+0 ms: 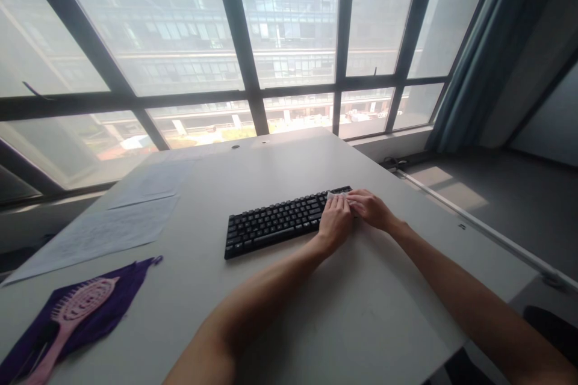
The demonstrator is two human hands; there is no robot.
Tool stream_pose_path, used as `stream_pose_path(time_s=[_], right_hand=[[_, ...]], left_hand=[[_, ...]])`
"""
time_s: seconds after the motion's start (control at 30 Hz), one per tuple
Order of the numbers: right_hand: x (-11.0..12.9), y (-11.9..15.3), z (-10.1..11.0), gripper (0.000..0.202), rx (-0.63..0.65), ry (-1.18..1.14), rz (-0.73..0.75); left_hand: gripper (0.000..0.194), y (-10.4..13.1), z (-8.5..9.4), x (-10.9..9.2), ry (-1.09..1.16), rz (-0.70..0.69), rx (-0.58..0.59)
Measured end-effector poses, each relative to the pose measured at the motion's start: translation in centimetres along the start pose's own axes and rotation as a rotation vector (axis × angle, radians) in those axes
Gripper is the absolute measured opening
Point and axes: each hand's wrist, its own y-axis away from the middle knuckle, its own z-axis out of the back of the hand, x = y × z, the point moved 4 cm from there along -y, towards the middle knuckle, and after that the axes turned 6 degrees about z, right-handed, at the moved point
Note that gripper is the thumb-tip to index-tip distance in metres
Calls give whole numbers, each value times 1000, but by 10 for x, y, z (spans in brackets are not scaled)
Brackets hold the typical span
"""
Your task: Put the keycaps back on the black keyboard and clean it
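A black keyboard (275, 224) lies at a slant on the white table (244, 307). Over its right end, a small white tissue or cloth (338, 192) is pinched in my fingers. My left hand (335, 224) presses the near side of it against the keys, fingers together. From the right, my right hand (369, 207) grips the other side of the cloth, its fingertips close to those of my left. Both hands cover the right part of the keyboard, so the keys below are hidden.
On the left, a pink hairbrush (85, 301) rests on a purple cloth pouch (130, 280). Sheets of paper (108, 231) lie behind it. Large windows (289, 24) rise past the table's far edge, and a blue curtain (483, 48) hangs at the right.
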Motion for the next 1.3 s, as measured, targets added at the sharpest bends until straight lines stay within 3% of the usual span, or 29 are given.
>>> stream_pose_path(time_s=[0.23,0.5,0.93,1.3], right_hand=[[10,-1,6,31,32,-67,38],[-1,2,7,36,163,-155,40],[-8,3,6,34,77,-66,25],[-16,4,-9,49,186,-83,81]], left_hand=[[36,-1,10,1,34,-28,-18],[32,0,11,1,66,-25,26],[43,4,6,3,-45,40,-19],[55,0,-4,5,-90,38,79]])
